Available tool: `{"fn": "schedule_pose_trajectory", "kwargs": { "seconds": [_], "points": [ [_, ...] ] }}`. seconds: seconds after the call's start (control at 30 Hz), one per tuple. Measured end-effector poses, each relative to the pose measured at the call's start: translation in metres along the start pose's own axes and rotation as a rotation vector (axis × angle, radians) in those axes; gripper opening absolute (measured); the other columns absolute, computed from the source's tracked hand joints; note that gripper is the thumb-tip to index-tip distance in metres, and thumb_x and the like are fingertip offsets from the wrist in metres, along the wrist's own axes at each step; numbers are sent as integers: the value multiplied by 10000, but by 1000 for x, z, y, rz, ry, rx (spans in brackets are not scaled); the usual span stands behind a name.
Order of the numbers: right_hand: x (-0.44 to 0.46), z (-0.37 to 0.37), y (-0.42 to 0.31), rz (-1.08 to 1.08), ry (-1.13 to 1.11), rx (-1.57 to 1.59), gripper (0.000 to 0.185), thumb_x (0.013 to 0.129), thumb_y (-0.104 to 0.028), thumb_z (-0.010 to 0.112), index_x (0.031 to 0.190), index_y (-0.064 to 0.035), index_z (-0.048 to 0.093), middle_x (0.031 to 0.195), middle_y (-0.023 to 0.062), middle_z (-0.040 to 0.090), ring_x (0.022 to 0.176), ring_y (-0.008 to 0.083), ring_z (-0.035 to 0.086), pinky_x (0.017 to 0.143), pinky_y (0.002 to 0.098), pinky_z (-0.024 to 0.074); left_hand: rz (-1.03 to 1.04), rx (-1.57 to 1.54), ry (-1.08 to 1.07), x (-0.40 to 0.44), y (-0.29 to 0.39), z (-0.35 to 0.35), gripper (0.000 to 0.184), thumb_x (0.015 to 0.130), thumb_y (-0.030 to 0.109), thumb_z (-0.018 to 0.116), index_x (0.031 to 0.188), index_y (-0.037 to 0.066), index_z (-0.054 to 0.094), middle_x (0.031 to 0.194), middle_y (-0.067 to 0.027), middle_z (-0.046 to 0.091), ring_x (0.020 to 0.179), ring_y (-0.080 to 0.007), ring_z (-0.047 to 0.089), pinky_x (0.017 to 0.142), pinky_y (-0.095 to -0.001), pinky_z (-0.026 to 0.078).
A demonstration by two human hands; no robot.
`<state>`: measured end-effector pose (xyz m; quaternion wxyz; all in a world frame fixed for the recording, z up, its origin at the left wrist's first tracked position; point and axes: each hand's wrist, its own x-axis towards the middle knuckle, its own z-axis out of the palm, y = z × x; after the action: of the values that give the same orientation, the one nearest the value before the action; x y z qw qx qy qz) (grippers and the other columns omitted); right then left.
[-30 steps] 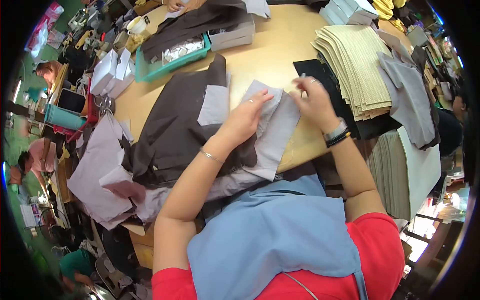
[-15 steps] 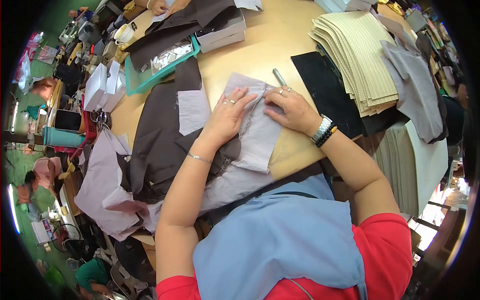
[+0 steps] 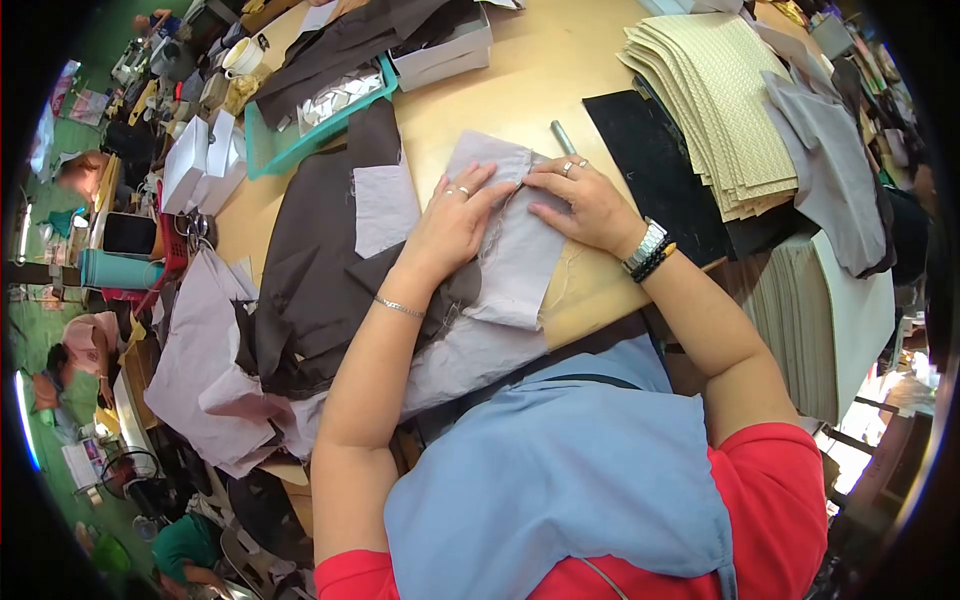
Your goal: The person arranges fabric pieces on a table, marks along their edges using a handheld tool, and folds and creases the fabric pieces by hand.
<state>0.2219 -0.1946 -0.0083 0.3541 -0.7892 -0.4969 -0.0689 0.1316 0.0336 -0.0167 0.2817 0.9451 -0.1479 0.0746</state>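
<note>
A pale grey-lilac cloth piece (image 3: pixel 520 275) with a frayed seam along its middle lies at the table's front edge. My left hand (image 3: pixel 455 225) rests on its left part, fingers stretched out flat, the fingertips beside the seam. From the right, my right hand (image 3: pixel 588 205) touches the seam with its index fingertip; the thumb lies apart on the cloth, and the hand is open. Beneath my left wrist is dark brown cloth (image 3: pixel 315 270), with a small pale cloth patch (image 3: pixel 384 210) on it. A grey-green marker-like stick (image 3: pixel 563 138) lies just beyond my right hand.
Behind stand a teal tray (image 3: pixel 262 150) of small white pieces and a white box (image 3: pixel 445 65). To the right are a black sheet (image 3: pixel 655 165), stacked cream quilted sheets (image 3: pixel 715 95) and grey cloth (image 3: pixel 830 170). Pale cloth (image 3: pixel 205 370) hangs over the left edge.
My right hand has shifted slightly down and right on the cloth, its index fingertip now at the seam. The cloth and left hand are almost unchanged. The other person's hands at the back are out of view.
</note>
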Motion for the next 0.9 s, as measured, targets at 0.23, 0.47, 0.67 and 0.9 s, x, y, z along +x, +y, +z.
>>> {"fn": "schedule_pose_trajectory", "kwargs": {
  "seconds": [0.23, 0.47, 0.67, 0.9],
  "points": [
    [2, -4, -6, -36, -49, -45, 341, 837, -160, 750, 1163, -83, 685, 1124, 121, 659, 1046, 312, 615, 932, 391, 498, 23, 24, 65, 1, 0, 3, 345, 964, 129, 512, 1296, 178, 595, 1412, -138, 531, 1339, -383, 464, 1100, -595, 325],
    [2, -2, -3, -48, -39, -31, 344, 839, -161, 746, 1169, -91, 680, 1122, 110, 658, 1042, 308, 615, 930, 389, 494, 14, 22, 61, 1, 0, 3, 336, 954, 108, 507, 1274, 150, 599, 1412, -135, 532, 1351, -370, 453, 1112, -580, 318],
    [1, -3, -4, -55, -46, -30, 308, 836, -159, 747, 1128, -83, 687, 1112, 106, 658, 1030, 304, 616, 920, 387, 493, 5, 3, 27, 1, -3, 3, 357, 949, 82, 500, 1295, 142, 567, 1447, -126, 496, 1384, -378, 413, 1118, -589, 291],
    [2, -1, -4, -37, -14, -33, 300, 837, -163, 746, 1116, -72, 685, 1114, 112, 653, 1029, 311, 613, 919, 389, 494, 8, 2, 24, 2, 3, 0, 413, 933, 56, 506, 1317, 192, 572, 1452, -130, 496, 1365, -395, 435, 1115, -603, 288]
  ]
}}
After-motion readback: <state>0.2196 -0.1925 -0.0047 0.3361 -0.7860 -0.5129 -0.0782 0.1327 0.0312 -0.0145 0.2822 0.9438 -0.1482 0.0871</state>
